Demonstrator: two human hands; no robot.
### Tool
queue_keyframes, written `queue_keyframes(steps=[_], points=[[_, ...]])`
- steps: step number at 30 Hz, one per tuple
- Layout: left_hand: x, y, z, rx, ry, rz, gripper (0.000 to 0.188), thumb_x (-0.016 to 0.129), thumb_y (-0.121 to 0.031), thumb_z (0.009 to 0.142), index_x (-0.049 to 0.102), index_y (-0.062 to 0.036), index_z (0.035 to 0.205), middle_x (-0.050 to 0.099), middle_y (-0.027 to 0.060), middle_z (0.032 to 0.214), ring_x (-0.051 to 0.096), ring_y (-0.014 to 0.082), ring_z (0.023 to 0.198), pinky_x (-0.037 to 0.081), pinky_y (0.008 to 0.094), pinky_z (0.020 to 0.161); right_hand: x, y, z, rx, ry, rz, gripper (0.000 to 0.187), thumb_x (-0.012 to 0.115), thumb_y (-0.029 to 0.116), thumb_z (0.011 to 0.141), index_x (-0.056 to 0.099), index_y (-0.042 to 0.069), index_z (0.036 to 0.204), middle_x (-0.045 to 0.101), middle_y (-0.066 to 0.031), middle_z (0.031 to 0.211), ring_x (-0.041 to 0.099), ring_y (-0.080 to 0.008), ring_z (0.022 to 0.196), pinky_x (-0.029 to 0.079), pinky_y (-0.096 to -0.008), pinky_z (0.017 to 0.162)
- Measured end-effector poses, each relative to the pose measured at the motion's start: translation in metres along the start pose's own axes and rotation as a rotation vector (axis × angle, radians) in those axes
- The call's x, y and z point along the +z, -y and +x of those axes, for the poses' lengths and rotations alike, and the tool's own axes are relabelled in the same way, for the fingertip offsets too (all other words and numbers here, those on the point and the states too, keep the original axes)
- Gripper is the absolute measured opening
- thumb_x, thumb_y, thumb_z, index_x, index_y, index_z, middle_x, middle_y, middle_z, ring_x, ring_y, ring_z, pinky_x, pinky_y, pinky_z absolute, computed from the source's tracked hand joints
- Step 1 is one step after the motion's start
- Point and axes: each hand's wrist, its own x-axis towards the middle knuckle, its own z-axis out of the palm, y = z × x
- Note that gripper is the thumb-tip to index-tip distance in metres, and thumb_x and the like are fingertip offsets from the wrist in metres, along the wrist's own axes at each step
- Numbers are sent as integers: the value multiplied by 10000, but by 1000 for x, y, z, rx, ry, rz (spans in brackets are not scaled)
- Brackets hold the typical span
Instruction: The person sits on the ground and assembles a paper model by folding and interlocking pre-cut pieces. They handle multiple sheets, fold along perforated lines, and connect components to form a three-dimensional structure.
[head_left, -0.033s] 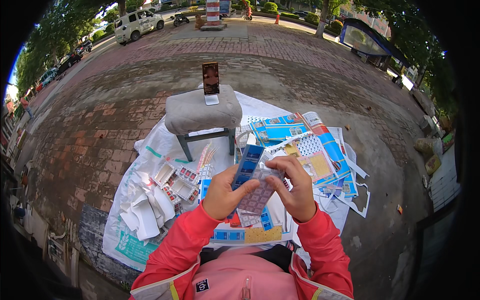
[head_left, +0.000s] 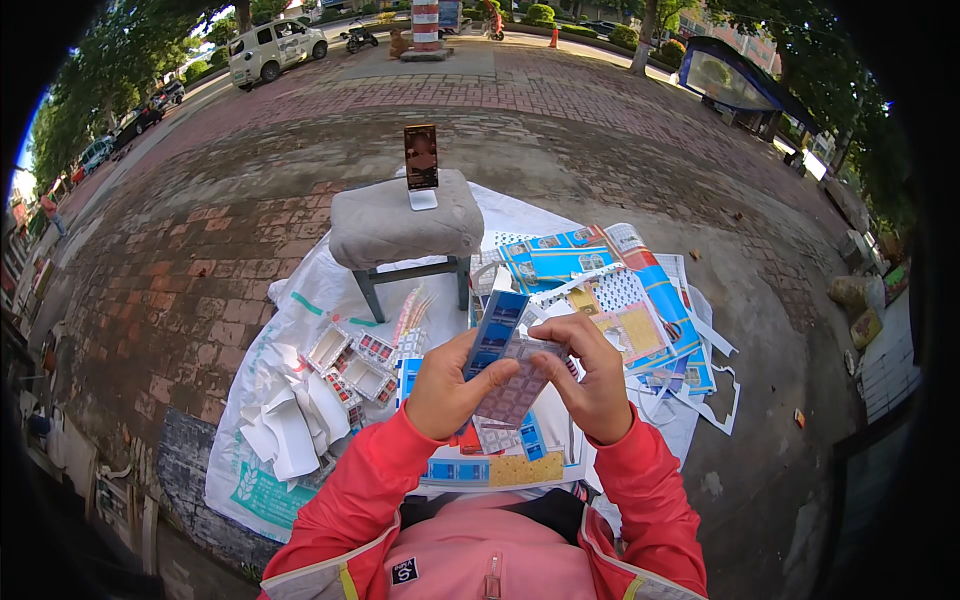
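In front of my chest, my left hand (head_left: 448,385) is closed on a folded strip of blue printed card (head_left: 496,325), which stands up tilted with a white end at the top. My right hand (head_left: 588,375) pinches the upper right edge of a greyish-pink card with a grid pattern (head_left: 512,385) between thumb and fingers. My left thumb also lies against this card. Whether the strip and the gridded card are one folded piece I cannot tell. Below them lie printed sheets (head_left: 525,470) in blue, yellow and white.
Small paper boxes (head_left: 365,375) and curled white paper pieces (head_left: 290,430) lie to the left on a white woven sheet (head_left: 245,400). Printed sheets and cut scraps (head_left: 650,300) pile up at right. Beyond, a phone (head_left: 422,160) stands on a grey padded stool (head_left: 405,225).
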Motion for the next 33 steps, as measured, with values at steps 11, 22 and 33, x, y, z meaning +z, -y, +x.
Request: queue_keyframes(steps=[11,22,33], points=[[0,5,2,-45,27,57,292,712,-229,883,660,-7,1065,701,101,911,655,157,773,509,302,710,-2,2,9,-252,-93,-258,351,725,-34,764,658,51,1098,642,-100,1061,622,-241,945,515,-315,750],[1,1,1,-78,118,-5,229,697,-195,887,686,-17,1031,699,93,914,658,145,785,508,293,705,-1,5,9,-266,-12,-197,311,729,-19,759,622,18,1049,627,-131,940,611,-303,828,500,-353,704],[-4,3,7,22,203,172,276,707,-228,875,666,-10,1040,687,111,884,648,166,764,502,303,714,-19,6,16,-10,283,-109,228,711,40,820,580,-2,1003,608,-132,956,633,-264,853,513,-333,754]])
